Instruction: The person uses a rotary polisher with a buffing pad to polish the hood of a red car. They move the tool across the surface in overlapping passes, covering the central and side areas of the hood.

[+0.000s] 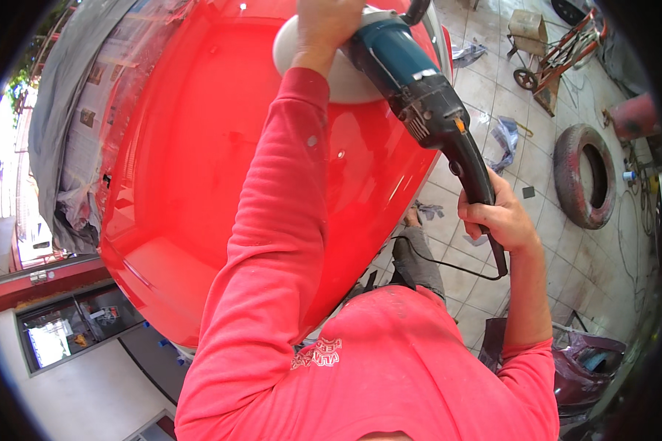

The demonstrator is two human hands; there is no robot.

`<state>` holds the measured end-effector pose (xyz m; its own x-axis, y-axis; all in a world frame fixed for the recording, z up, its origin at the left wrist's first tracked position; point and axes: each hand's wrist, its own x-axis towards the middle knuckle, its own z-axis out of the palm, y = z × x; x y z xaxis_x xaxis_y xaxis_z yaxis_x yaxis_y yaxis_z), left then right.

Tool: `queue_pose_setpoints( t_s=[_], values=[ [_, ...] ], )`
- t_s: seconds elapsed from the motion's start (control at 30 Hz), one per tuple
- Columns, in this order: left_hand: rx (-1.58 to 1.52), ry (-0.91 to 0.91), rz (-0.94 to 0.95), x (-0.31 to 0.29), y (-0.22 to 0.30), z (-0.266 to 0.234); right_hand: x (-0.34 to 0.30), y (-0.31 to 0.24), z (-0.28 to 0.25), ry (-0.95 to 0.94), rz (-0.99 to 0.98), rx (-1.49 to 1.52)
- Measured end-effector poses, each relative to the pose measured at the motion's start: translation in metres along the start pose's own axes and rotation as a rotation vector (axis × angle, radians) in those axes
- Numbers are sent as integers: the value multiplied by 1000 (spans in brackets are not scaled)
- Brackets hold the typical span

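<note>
A teal and black car polisher (pixel 397 66) with a wide white pad (pixel 348 87) lies against a glossy red car panel (pixel 221 110). At its front end, my left hand (pixel 328 31) grips the machine's head; the upper picture edge cuts off part of it, and its fingertips do not show. My right hand (pixel 504 217) is wrapped around the black rear handle (pixel 471 165), near an orange switch. From the end of that handle a black cord (pixel 449 264) hangs down beside my leg. A black side grip (pixel 417 10) juts out near the top edge.
Grey cloth and newspaper masking (pixel 88 110) cover the car's left side. On the tiled floor to the right are a worn tyre (pixel 585 176), a red hand truck (pixel 566 62), crumpled plastic (pixel 504 141) and a dark red car part (pixel 585 367). A white cabinet (pixel 81 397) stands lower left.
</note>
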<state>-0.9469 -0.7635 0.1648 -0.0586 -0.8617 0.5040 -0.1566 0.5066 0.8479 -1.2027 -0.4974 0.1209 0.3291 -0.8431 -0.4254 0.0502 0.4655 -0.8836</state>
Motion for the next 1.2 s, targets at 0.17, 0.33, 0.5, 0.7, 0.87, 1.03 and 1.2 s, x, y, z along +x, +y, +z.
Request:
queue_pose_setpoints(
  t_s=[0.17, 0.33, 0.5, 0.7, 0.87, 1.03, 1.2],
  values=[
    [141, 61, -95, -53, 35, -43, -25, 30, 42, -22, 8, 52],
    [183, 245, -125, -169, 106, -122, -63, 74, 114, -169, 59, -115],
    [117, 308, -130, -296, 139, -183, -99, 79, 189, -365, 330, -352],
    [336, 433, -52, -416, 191, -189, -126, 123, 189, -349, 214, -644],
    [373, 545, -12, -434, 186, -157, -124, 102, 145, -427, 261, -727],
    [303, 239, -24, -343, 156, -75, -135, 112, 82, -191, 199, -522],
    [287, -76, -19, -216, 104, 32, -104, 94, 6, 17, 468, -228]
  ],
)
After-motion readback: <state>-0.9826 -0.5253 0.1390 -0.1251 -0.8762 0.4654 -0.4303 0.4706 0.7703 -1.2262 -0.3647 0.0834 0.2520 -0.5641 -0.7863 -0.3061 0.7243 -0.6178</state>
